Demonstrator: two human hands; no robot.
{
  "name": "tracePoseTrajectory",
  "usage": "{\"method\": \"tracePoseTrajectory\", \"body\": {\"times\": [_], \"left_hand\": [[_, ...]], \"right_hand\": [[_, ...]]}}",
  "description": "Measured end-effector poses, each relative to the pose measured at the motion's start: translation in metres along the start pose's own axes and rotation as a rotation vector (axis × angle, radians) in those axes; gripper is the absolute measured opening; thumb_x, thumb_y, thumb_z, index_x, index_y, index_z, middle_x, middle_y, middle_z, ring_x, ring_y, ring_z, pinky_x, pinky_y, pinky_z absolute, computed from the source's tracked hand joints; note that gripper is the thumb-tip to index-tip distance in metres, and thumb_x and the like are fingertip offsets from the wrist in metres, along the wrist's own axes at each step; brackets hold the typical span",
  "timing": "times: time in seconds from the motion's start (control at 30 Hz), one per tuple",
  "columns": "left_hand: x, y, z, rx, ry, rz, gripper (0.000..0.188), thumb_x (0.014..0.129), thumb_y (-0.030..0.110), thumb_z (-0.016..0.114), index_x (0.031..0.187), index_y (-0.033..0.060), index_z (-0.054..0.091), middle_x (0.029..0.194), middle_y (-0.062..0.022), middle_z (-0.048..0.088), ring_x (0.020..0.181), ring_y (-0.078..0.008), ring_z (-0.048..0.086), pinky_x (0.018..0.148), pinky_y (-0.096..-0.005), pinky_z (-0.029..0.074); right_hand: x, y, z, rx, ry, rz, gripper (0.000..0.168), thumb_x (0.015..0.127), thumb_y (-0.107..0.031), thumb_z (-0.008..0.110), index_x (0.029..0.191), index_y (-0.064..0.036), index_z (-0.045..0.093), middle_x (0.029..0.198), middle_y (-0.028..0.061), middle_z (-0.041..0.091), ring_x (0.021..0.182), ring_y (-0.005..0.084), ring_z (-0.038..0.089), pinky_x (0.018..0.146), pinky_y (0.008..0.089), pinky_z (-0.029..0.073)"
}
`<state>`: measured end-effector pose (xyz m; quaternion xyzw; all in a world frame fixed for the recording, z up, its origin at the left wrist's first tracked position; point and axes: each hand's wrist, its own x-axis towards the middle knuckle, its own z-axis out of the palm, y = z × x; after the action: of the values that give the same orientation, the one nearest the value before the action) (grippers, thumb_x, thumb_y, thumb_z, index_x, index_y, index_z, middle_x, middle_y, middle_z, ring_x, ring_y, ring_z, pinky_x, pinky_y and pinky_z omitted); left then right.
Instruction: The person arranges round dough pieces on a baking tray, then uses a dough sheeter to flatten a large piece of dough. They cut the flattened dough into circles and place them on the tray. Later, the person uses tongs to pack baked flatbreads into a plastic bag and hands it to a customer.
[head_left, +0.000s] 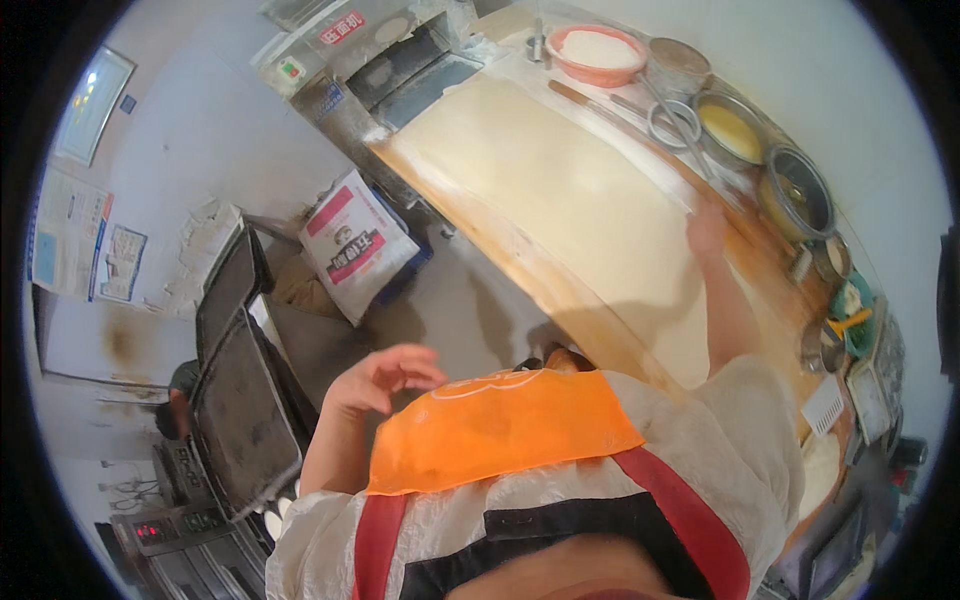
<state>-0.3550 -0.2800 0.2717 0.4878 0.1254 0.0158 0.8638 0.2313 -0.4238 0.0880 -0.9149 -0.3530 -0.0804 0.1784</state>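
Note:
A wide, pale sheet of rolled dough (570, 187) lies along the wooden worktable (517, 259), reaching to the dough sheeter (420, 75) at its far end. My right hand (705, 225) is at the sheet's right edge, blurred; whether its fingers pinch the dough is not clear. Loose flour runs along that edge. My left hand (390, 375) hangs in the air beside my orange apron (510, 427), fingers loosely bent and apart, with nothing in it.
Along the wall stand a pink basin of flour (600, 52), a bowl of yellow liquid (727, 135) and a metal pot (799, 191). A rolling pin (592, 105) lies nearby. At left are a printed sack (360, 247) and black baking trays (247, 405); another person (176, 405) is behind them.

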Motion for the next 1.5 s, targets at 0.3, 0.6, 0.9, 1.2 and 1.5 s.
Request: {"method": "tracePoseTrajectory", "body": {"times": [0.3, 0.6, 0.9, 1.2, 1.5], "left_hand": [[0.157, 0.052, -0.17, 1.192, 0.788, -0.066, 0.051, 0.081, 0.01, 0.064, 0.128, -0.0013, 0.048, 0.123, -0.0181, 0.057, 0.111, -0.035, 0.056, 0.098, -0.0425, 0.041], [0.376, 0.067, -0.268, 1.701, 0.229, 0.344, 0.072, 0.086, 0.035, 0.058, 0.142, 0.0008, 0.028, 0.151, -0.0171, 0.022, 0.141, -0.0374, 0.015, 0.107, -0.0639, 0.011], [0.626, 0.093, -0.299, 1.801, 0.313, 0.803, 0.079, 0.082, 0.046, 0.06, 0.142, 0.0038, 0.03, 0.149, -0.0174, 0.026, 0.141, -0.032, 0.018, 0.108, -0.0639, 0.011], [0.625, 0.069, -0.156, 0.454, -0.023, 0.048, 0.062, 0.092, 0.024, 0.058, 0.142, 0.0023, 0.028, 0.11, -0.019, 0.061, 0.089, -0.0255, 0.066, 0.077, -0.0323, 0.052], [0.682, 0.014, -0.036, -0.181, -0.107, -0.415, 0.069, 0.092, 0.042, 0.051, 0.144, 0.0074, 0.021, 0.141, -0.023, 0.032, 0.125, -0.0409, 0.039, 0.104, -0.0503, 0.034]], "right_hand": [[0.07, -0.015, 0.028, -0.032, -0.123, 0.167, 0.031, 0.082, -0.023, 0.062, 0.105, -0.003, 0.061, 0.101, 0.0174, 0.059, 0.101, 0.0354, 0.053, 0.086, 0.044, 0.044], [-0.016, -0.248, 0.04, 0.252, -0.177, 0.093, 0.051, 0.071, -0.013, 0.074, 0.117, -0.003, 0.054, 0.116, 0.0157, 0.055, 0.108, 0.0345, 0.051, 0.092, 0.0466, 0.042], [0.086, -0.247, 0.097, 0.101, -0.053, 0.11, 0.052, 0.077, -0.01, 0.063, 0.125, -0.001, 0.047, 0.124, 0.017, 0.05, 0.118, 0.0368, 0.044, 0.102, 0.0501, 0.032], [-0.047, -0.176, -0.007, 0.011, -0.073, 0.287, 0.043, 0.083, -0.025, 0.061, 0.119, -0.004, 0.053, 0.121, 0.0124, 0.054, 0.118, 0.0314, 0.046, 0.101, 0.049, 0.031], [0.054, -0.047, 0.046, -0.416, 0.525, 0.338, 0.026, 0.068, -0.014, 0.06, 0.092, -0.006, 0.059, 0.099, 0.0125, 0.057, 0.095, 0.0314, 0.053, 0.083, 0.0505, 0.04]]}}
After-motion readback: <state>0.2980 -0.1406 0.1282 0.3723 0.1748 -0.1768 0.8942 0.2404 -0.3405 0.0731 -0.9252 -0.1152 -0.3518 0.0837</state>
